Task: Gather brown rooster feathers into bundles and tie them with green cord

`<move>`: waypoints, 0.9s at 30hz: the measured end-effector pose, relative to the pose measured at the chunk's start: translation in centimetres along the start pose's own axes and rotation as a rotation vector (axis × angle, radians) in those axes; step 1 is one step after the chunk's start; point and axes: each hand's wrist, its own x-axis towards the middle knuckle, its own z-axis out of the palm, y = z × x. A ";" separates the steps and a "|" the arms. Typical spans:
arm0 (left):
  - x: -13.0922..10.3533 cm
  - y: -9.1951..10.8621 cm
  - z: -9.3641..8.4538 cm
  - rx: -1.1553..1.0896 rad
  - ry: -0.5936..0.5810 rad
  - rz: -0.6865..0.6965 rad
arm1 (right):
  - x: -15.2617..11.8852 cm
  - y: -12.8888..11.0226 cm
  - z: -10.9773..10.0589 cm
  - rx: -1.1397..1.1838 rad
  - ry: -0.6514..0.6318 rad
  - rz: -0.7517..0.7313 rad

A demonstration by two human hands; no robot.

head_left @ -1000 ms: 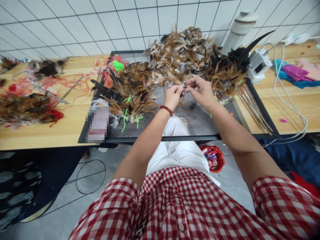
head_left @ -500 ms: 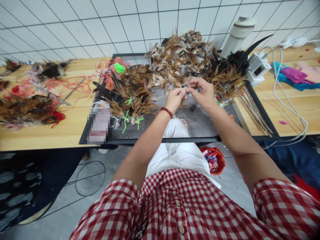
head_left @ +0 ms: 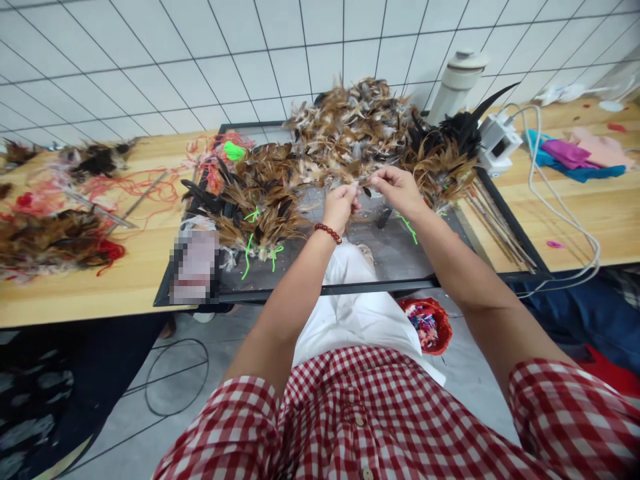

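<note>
My left hand (head_left: pixel 341 208), with a red bead bracelet at the wrist, is closed in a pinch at the middle of the black-framed tray (head_left: pixel 300 291). Small pale feathers show at its fingertips. Just right of it, my right hand (head_left: pixel 397 190) is also pinched, its fingertips beside the same feathers. Behind both hands rises a big heap of brown feathers (head_left: pixel 355 127). Feather bundles (head_left: pixel 265 200) with bright green ties lie left of my hands. More brown and black feathers (head_left: pixel 440 160) are on the right. A loose green string (head_left: pixel 407 228) lies below my right hand.
A white bottle (head_left: pixel 456 87) and a white power adapter (head_left: pixel 500 141) with cables stand at right. Thin sticks (head_left: pixel 500 223) lie near the frame's right side. More feathers (head_left: pixel 55 240) and red string are at left. A red basket (head_left: pixel 434 327) sits below the table.
My hands have drawn slightly apart at the fingertips. The green string below my right hand now shows. The whole view has shifted a little.
</note>
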 end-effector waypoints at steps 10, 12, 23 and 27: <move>1.3 0.2 -0.7 -0.260 0.242 0.027 | 3.9 -3.0 3.9 -0.720 -0.165 0.167; 1.3 0.2 -0.7 -0.239 0.240 0.010 | 4.4 -2.7 4.7 -0.738 -0.180 0.188; 1.9 -0.5 -0.9 -0.076 0.273 0.097 | 1.6 0.1 1.1 -0.189 0.117 0.039; 2.1 -0.8 -1.0 0.078 0.244 0.274 | 0.8 -0.9 0.7 -0.205 0.082 -0.140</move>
